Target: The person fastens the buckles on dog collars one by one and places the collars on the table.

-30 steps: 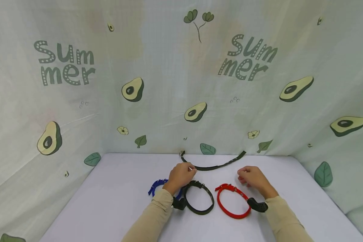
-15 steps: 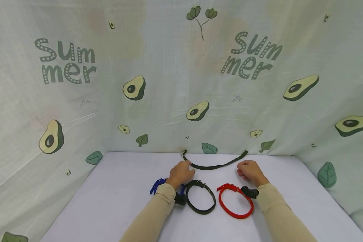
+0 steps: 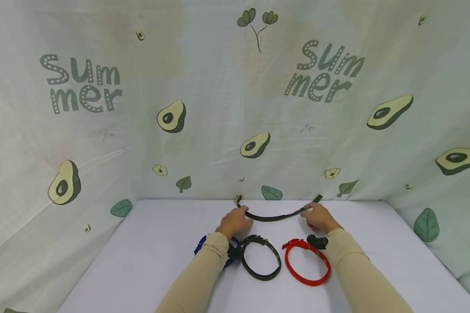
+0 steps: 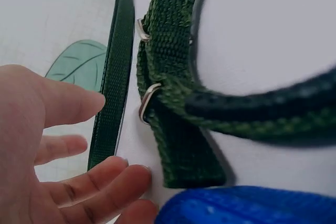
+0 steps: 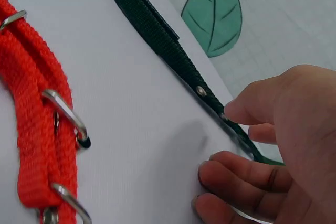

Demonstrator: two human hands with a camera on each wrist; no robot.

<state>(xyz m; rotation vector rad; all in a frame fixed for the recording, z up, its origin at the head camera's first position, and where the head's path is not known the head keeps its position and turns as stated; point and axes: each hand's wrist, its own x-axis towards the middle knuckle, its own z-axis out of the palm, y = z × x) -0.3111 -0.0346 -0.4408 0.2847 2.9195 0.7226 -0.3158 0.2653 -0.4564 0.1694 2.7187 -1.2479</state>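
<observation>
A dark green collar strap [image 3: 272, 218], unbuckled, lies in a shallow curve along the back of the table, its metal buckle at the left end. My right hand [image 3: 320, 217] pinches it by thumb and forefinger near its right end. My left hand [image 3: 235, 222] is at the strap's left part; in the left wrist view the thumb tip overlaps the strap and the fingers are apart. Nearer to me lie three buckled collars: a blue collar [image 3: 199, 247] partly under my left wrist, a green collar [image 3: 279, 261], and a red collar [image 3: 307, 282] by my right wrist.
The collars lie on a white table [image 3: 141, 261]. A pale curtain [image 3: 207, 156] printed with avocados, leaves and lettering rises behind the table and along its sides, close behind the green strap.
My right hand has moved forward from beside the red collar onto the strap's right end. My left hand has shifted slightly forward along the strap's left part.
</observation>
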